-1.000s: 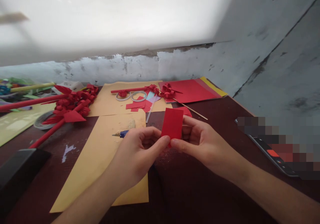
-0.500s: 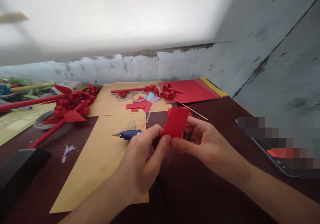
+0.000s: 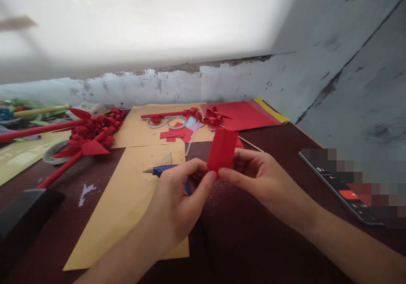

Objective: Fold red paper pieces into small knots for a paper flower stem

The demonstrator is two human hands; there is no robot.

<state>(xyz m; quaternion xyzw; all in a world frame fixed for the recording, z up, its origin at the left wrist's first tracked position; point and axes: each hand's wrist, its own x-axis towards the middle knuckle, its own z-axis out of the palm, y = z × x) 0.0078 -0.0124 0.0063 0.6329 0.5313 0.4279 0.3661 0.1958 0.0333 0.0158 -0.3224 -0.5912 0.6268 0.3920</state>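
Observation:
A small red paper rectangle [image 3: 222, 148] is held upright above the table, pinched at its lower edge between both hands. My left hand [image 3: 187, 191] grips its lower left corner between thumb and fingers. Thumb and fingers of my right hand [image 3: 260, 176] close on its lower right side. Behind my left hand, a blue glue gun [image 3: 160, 170] lies with its metal nozzle pointing left; the hand hides part of it. More red paper pieces [image 3: 240, 142] show just behind the held piece, partly covered.
Tan paper sheets [image 3: 133, 216] cover part of the dark table [image 3: 253, 241]. Further back lie tape rolls [image 3: 176, 122], red paper scraps [image 3: 173, 135], a thin stick [image 3: 250, 143] and red sheets [image 3: 247, 114]. Red paper flowers [image 3: 91, 133] are at left, a phone [image 3: 339, 191] at right.
The red paper rectangle has risen slightly and turned a little more upright between my fingers. Both hands stay in nearly the same place.

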